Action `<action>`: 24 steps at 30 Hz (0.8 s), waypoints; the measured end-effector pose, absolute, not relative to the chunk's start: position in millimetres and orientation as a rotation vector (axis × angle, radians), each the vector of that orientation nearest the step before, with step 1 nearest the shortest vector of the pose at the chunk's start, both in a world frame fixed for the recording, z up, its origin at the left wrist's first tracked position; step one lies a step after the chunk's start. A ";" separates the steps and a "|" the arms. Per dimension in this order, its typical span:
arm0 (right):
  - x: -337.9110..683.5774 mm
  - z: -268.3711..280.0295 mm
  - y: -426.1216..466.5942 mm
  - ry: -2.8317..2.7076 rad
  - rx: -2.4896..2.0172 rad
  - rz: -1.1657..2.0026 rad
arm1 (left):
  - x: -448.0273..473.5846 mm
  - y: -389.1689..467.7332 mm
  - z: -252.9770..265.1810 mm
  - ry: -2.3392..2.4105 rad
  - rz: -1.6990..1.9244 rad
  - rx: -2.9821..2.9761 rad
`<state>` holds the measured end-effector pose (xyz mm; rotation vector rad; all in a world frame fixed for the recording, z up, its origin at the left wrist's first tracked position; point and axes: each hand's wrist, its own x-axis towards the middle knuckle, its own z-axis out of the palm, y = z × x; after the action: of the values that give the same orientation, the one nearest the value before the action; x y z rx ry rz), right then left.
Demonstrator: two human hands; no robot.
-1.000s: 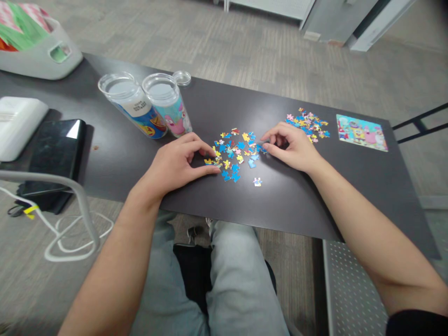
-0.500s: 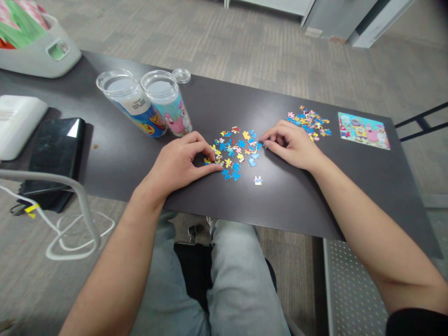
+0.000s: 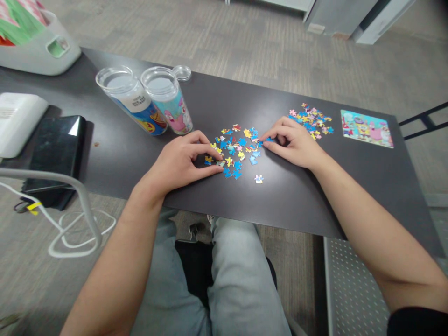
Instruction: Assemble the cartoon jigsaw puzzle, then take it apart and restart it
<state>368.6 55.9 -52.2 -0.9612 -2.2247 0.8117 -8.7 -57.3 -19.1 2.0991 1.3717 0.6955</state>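
Note:
Small jigsaw pieces (image 3: 231, 149), mostly blue and yellow, lie loosely spread on the dark table. At the left side of this pile is my left hand (image 3: 184, 158), its thumb and fingers apart around a few pieces, fingertips on or just over them. My right hand (image 3: 292, 142) is at the pile's right edge, thumb and index finger pinched together at a blue puzzle piece (image 3: 268, 139), partly hidden by the fingers. A single pale puzzle piece (image 3: 259, 178) lies apart, nearer to me.
Beyond my right hand is a second pile of puzzle pieces (image 3: 311, 122), with a cartoon picture card (image 3: 367, 129) to its right. Two clear-topped printed canisters (image 3: 178, 112) and a clear lid (image 3: 182, 73) stand at the left. Further left are a black box (image 3: 58, 149) and a white basket (image 3: 42, 56).
The index finger of my left hand has shifted slightly right over the pieces. My right hand has barely moved, and more blue shows at its fingertips. The view has tilted slightly.

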 end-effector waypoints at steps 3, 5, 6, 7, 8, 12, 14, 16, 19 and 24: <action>370.2 -55.2 56.9 -2.229 -0.938 0.796 | -9.0 -57.4 -18.4 1.358 0.708 2.094; 370.7 -56.0 56.6 -2.233 -0.933 0.782 | -9.2 -57.8 -17.4 1.346 0.712 2.096; 370.7 -56.0 56.4 -2.236 -0.936 0.778 | -9.2 -57.9 -16.8 1.345 0.710 2.094; 370.6 -55.8 56.3 -2.240 -0.942 0.776 | -9.1 -57.9 -16.3 1.346 0.706 2.091; 370.6 -55.5 56.3 -2.243 -0.949 0.776 | -8.9 -57.8 -15.8 1.351 0.698 2.084; 371.0 -54.9 57.4 -2.252 -0.934 0.777 | -8.4 -56.6 -15.3 1.359 0.684 2.060; 371.4 -55.0 57.8 -2.255 -0.932 0.779 | -8.6 -55.8 -15.6 1.341 0.699 2.041; 371.5 -54.9 57.9 -2.255 -0.942 0.783 | -8.8 -55.2 -15.8 1.329 0.700 2.019; 371.5 -54.7 57.7 -2.254 -0.956 0.785 | -9.3 -54.6 -16.4 1.328 0.679 1.992; 372.0 -55.8 58.1 -2.244 -0.935 0.791 | -11.2 -54.1 -19.2 1.328 0.723 2.001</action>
<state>372.0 58.1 -55.8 -0.9350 -2.2443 0.7912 -11.2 -54.1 -19.2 2.0010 1.3280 0.7231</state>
